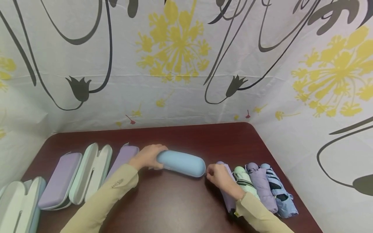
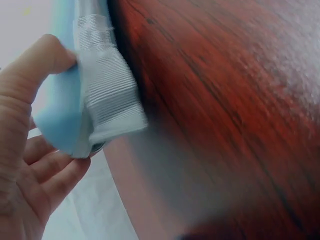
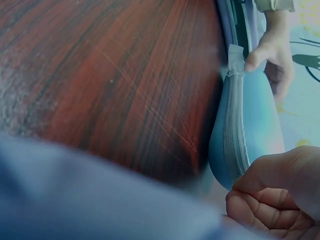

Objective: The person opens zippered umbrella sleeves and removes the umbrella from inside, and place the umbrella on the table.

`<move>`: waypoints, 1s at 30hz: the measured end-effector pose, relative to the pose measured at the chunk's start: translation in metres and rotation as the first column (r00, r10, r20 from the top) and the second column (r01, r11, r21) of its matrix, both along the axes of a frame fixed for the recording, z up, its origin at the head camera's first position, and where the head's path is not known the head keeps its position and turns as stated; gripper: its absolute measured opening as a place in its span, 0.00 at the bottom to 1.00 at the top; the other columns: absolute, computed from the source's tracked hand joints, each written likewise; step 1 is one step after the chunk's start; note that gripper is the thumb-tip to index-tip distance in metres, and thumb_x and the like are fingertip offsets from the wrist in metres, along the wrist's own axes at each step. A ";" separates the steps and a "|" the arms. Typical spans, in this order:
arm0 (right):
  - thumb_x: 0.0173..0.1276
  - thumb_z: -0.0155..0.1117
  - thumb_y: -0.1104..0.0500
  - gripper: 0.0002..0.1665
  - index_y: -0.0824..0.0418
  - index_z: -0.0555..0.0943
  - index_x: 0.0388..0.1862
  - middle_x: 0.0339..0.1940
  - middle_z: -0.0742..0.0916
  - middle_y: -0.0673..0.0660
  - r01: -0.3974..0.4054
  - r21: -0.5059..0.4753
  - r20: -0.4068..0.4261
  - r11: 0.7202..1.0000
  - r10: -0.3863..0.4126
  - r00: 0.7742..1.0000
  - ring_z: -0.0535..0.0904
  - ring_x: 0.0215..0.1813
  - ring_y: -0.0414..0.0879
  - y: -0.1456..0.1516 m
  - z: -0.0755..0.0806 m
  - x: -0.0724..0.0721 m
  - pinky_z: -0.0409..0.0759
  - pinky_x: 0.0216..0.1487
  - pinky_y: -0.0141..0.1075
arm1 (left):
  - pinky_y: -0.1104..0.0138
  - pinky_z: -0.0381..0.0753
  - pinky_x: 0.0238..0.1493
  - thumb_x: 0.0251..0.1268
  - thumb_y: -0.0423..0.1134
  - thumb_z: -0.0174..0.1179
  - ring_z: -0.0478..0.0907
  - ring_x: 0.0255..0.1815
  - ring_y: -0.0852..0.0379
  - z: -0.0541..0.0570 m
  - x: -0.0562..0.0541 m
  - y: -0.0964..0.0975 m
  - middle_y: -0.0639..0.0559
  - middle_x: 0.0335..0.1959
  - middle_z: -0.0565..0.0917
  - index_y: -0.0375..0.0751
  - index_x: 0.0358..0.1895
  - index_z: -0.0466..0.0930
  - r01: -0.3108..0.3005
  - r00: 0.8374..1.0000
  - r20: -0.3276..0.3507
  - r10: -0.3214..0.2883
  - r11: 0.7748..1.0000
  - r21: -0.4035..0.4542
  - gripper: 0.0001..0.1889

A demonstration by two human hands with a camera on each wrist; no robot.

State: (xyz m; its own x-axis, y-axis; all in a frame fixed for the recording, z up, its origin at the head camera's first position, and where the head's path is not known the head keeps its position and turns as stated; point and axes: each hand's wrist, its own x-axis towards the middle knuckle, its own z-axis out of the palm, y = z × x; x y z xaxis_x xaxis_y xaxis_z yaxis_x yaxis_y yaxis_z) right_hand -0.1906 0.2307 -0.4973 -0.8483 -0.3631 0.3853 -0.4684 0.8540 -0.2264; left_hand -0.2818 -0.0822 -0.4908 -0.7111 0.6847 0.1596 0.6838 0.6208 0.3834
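A light-blue hard zip case lies across the table's middle, its grey zipper band facing the person. My left hand grips its left end, thumb on the near side and fingers round the far side. A ribbed grey fabric tab sticks out at that end in the left wrist view. My right hand is at the other end. There its thumb and curled index finger pinch together right at the end of the zipper, and the zipper pull between them is hidden.
Along the left stand purple cases and open mint and blue cases with pale linings. Several folded umbrellas, purple, green and striped blue, lie on the right under and beside the right forearm. A patterned cloth hangs behind the table.
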 end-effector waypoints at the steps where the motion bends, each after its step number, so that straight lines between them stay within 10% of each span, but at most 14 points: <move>1: 0.40 0.69 0.65 0.12 0.50 0.75 0.14 0.12 0.74 0.41 0.000 0.007 0.002 1.000 0.000 1.000 0.68 0.19 0.38 0.000 0.000 0.001 0.66 0.21 0.29 | 0.61 0.77 0.42 0.36 0.46 0.71 0.78 0.40 0.56 -0.001 0.000 0.001 0.52 0.42 0.81 0.44 0.50 0.77 -0.007 1.000 -0.006 0.007 1.000 0.003 0.30; 30: 0.46 0.66 0.70 0.08 0.58 0.79 0.17 0.17 0.82 0.48 -0.052 -0.141 0.157 0.989 0.074 0.985 0.75 0.20 0.35 -0.007 0.002 -0.011 0.73 0.22 0.27 | 0.62 0.77 0.30 0.32 0.50 0.68 0.78 0.29 0.55 -0.005 0.022 0.008 0.50 0.34 0.83 0.41 0.45 0.79 -0.220 0.971 -0.090 0.221 0.975 0.022 0.30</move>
State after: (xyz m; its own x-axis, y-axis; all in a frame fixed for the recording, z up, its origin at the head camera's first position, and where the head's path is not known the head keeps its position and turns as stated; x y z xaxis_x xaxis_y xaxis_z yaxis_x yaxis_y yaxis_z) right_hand -0.2015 0.2241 -0.4957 -0.8804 -0.3714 0.2949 -0.4681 0.7800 -0.4152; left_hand -0.2602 -0.0738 -0.4955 -0.8263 0.5102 0.2385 0.5631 0.7559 0.3339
